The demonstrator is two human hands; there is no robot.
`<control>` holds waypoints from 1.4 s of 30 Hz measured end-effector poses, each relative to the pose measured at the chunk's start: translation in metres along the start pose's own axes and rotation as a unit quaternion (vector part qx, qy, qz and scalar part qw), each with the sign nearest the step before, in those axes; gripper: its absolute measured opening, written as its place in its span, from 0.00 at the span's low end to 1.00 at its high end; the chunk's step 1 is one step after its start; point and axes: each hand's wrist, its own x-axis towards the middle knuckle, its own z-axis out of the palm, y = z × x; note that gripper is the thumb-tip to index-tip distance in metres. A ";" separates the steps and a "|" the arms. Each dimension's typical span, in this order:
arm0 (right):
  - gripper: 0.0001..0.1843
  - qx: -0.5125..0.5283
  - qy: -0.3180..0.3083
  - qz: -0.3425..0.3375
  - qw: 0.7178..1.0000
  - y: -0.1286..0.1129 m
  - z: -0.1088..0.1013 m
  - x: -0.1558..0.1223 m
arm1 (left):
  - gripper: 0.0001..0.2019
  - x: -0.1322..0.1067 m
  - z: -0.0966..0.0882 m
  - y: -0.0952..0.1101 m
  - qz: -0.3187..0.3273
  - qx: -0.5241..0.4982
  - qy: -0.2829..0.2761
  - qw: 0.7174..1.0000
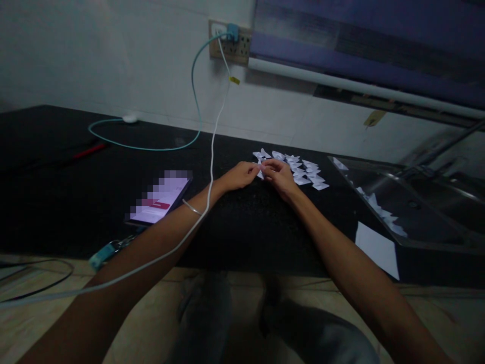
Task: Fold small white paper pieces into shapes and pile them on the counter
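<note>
"What are the fingers grasping?"

"Those of the left hand (241, 175) and right hand (279, 176) meet on a small folded paper piece (260, 175), pinched just above the tabletop (246, 227). Two-sided hold, probably because something so thin and light needs steadying from both ends."

"And the paper cluster (312, 174) beside the right hand?"

"White, pointed pieces in slanting rows, close together, likely to keep them within reach and tidy."

"Others sit by the sink (417, 202)?"

"Yes, more paper points (379, 210) line its left edge; whether on the rim or inside, I can't tell. The white sheet (377, 250) lies apart, near the right forearm."

"Why the phone (162, 199) there?"

"Left of the left forearm, screen lit, perhaps so it's visible without crowding the hands."
</note>
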 end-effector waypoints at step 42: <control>0.27 0.104 0.038 0.011 0.994 0.004 0.008 0.002 | 0.25 0.001 -0.010 -0.005 0.003 -0.153 -0.157 0.976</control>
